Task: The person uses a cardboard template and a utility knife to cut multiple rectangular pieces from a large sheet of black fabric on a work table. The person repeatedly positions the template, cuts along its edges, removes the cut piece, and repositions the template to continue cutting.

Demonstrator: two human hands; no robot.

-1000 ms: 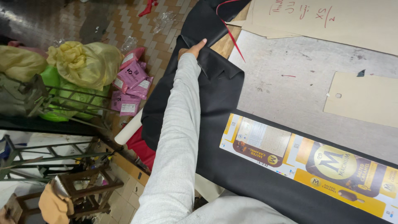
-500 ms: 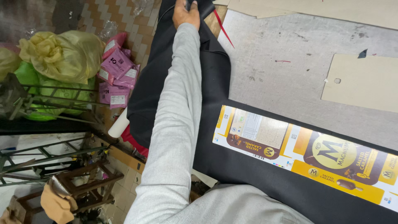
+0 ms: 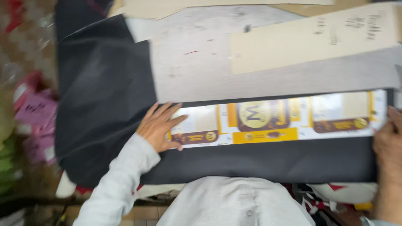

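Observation:
A long flattened printed carton strip (image 3: 272,119), white, yellow and brown, lies on a black cloth (image 3: 104,96) spread over the near edge of a grey table (image 3: 268,75). My left hand (image 3: 159,125) lies flat with spread fingers on the strip's left end and the cloth beside it. At the right edge of the view my right hand (image 3: 387,138) rests at the strip's right end, fingers curled against it; the frame is blurred.
A beige cardboard pattern piece (image 3: 314,37) lies on the table behind the strip, another beige piece (image 3: 201,6) at the far edge. Pink boxes (image 3: 35,113) and green bags (image 3: 6,163) sit on the floor at the left.
My left arm has pulled back from the far end of the cloth to the strip's left end. The right hand has come into view. The camera has shifted to look straight down.

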